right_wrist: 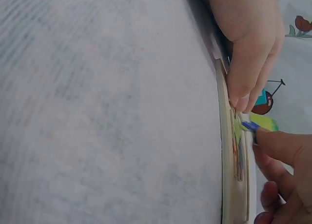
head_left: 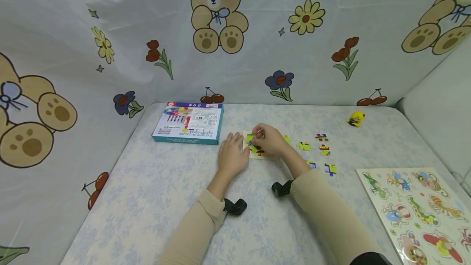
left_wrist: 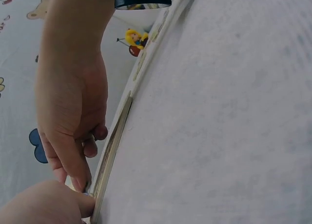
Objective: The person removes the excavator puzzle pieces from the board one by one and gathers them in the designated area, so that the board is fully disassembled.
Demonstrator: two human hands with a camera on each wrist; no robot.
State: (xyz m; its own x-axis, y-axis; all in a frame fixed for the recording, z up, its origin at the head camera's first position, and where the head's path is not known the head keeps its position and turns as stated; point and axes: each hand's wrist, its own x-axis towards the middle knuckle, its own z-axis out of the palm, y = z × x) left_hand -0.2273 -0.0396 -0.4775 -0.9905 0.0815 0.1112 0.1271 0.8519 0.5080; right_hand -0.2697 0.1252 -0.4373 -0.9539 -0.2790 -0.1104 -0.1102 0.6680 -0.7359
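Note:
A small wooden puzzle board (head_left: 272,158) with a pale frame lies on the table between both hands. My right hand (head_left: 270,139) is over it and pinches a green and blue jigsaw piece (right_wrist: 251,126) between thumb and finger, tilted up from the board's surface. Pieces with green and dark parts sit inside the frame, partly hidden by that hand. My left hand (head_left: 232,154) rests at the board's left edge with fingers extended, its fingertips touching the frame in the right wrist view. Several loose jigsaw pieces (head_left: 304,146) lie right of the board.
A boxed set (head_left: 187,124) with a teal side lies behind the left hand. At the right front is a large sheet (head_left: 412,207) of cartoon animals. A small yellow toy figure (head_left: 355,119) stands at the back right. Patterned cloth (head_left: 250,77) hangs behind the table.

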